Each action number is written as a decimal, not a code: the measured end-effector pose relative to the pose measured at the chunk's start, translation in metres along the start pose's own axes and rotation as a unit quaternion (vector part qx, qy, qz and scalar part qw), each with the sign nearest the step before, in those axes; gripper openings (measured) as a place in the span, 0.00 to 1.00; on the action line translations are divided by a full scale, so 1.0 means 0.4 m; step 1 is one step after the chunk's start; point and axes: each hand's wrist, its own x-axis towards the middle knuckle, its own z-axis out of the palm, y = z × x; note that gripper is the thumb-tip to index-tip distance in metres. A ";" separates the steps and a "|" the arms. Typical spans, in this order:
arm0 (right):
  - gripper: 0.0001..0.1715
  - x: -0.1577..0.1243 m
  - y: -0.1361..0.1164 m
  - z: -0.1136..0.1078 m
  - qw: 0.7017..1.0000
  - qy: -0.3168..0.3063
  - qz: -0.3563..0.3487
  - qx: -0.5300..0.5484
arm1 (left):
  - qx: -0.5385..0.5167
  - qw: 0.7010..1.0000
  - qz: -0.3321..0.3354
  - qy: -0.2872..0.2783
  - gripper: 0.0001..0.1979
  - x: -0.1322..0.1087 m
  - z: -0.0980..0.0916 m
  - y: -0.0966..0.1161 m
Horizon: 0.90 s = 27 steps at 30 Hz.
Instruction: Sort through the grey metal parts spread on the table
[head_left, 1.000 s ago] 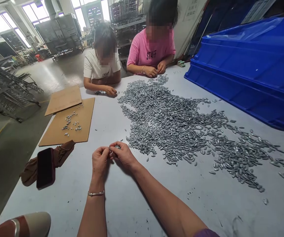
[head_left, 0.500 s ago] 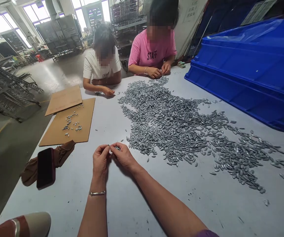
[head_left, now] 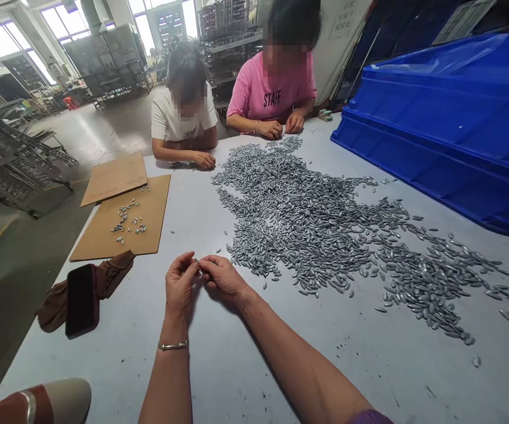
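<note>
My left hand (head_left: 180,284) and my right hand (head_left: 222,278) meet at the fingertips over the white table. Thumb and fingers of both are pinched together on one small grey piece (head_left: 197,262), mostly covered by the fingertips. Just beyond and to the right spreads a large pile of small, grey, pointed oval pieces (head_left: 298,218), like seeds in shape and with a metallic sheen. A few loose ones lie between the pile and my hands.
Two brown boards (head_left: 148,235) lie at left, the nearer carrying several pieces. A phone (head_left: 82,300) rests on a brown cloth (head_left: 53,306). Blue crates (head_left: 440,129) stand at right. Two co-workers sit opposite, one in a pink shirt (head_left: 248,88), one in white (head_left: 161,121).
My fingers have shifted slightly around the small grey piece, the left fingertips rising a little. Across the table, the white-shirted co-worker's hand has moved right towards the pile; the other co-worker's hands have parted slightly.
</note>
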 end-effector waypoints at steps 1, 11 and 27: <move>0.17 0.000 -0.001 -0.001 1.000 0.001 0.001 -0.001 | 0.013 1.000 0.007 -0.003 0.15 0.001 -0.002 0.000; 0.14 0.000 0.001 0.000 0.999 -0.006 0.008 -0.045 | 0.062 0.998 0.024 -0.016 0.12 0.004 -0.015 -0.005; 0.15 0.004 0.018 0.000 0.956 0.098 -0.129 -0.246 | 0.038 0.998 -0.045 0.018 0.12 0.014 -0.014 -0.024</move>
